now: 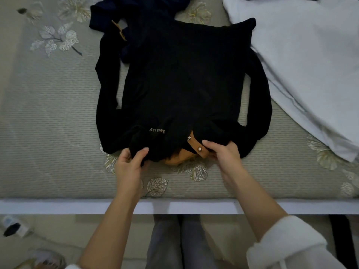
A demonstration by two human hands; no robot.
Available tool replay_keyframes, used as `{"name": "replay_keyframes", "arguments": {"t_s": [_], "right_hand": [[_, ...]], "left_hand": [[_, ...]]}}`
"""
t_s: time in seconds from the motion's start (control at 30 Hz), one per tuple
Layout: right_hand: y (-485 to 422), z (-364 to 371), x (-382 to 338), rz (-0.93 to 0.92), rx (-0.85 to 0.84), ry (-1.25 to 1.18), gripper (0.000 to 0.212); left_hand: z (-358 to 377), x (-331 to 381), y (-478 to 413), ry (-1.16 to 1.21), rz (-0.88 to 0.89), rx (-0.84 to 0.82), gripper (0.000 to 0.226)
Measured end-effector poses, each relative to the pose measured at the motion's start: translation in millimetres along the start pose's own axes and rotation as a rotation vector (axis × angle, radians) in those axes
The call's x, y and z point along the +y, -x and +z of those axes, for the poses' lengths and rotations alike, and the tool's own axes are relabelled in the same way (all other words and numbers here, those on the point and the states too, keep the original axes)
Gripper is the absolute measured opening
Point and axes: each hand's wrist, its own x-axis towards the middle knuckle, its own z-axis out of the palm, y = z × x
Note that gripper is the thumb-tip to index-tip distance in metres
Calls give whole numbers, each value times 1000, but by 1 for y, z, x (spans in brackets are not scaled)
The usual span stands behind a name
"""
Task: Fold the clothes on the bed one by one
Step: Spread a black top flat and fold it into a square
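Note:
A black long-sleeved top lies flat on the bed, collar toward me, both sleeves running down its sides. Its collar has a tan lining and a tan strap with two snaps; small pale lettering sits near the collar. My left hand pinches the black fabric at the left of the collar. My right hand grips the collar edge by the tan strap.
A dark navy garment lies bunched behind the black top at the upper left. A white garment spreads over the right of the bed. The grey leaf-patterned bedspread ends at a white bed frame. Items lie on the floor below left.

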Motion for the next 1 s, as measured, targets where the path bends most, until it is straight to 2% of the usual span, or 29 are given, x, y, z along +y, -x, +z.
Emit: {"name": "replay_keyframes", "arguments": {"t_s": [0.1,0.17,0.23,0.33,0.4,0.47,0.57,0.63,0.7,0.77,0.8,0.9,1.0], "right_hand": [[11,-11,3,82,-20,-118,29],[23,-22,6,206,-98,-79,19],[30,-32,8,288,-178,54,31],[35,-42,9,246,-168,199,45],[37,-47,8,248,-206,135,40],[40,-51,9,304,-286,30,33],[43,-57,15,255,-336,49,34],[43,-63,21,252,-369,61,39],[44,-66,25,327,-374,99,38],[44,-63,31,368,-297,340,33],[44,-61,35,362,-231,492,32],[42,-58,42,285,-109,738,36],[46,-54,42,16,-1,1023,37]], "left_hand": [[-17,-6,5,9,-106,51,23],[-26,-11,12,-49,-242,6,10],[-28,-14,19,-88,-340,-19,6],[-31,-15,21,-91,-275,13,10],[-31,-11,21,17,-227,-49,15],[-31,-8,23,138,-254,-118,16],[-31,-5,23,135,-238,-127,20],[-33,-5,23,126,-176,-115,11],[-37,-8,23,-109,-108,-29,7],[-41,-16,23,-548,-68,50,11],[-43,-20,24,-705,-83,39,16],[-46,-32,27,-875,-94,0,23],[-46,-35,30,-906,53,143,48]]}}
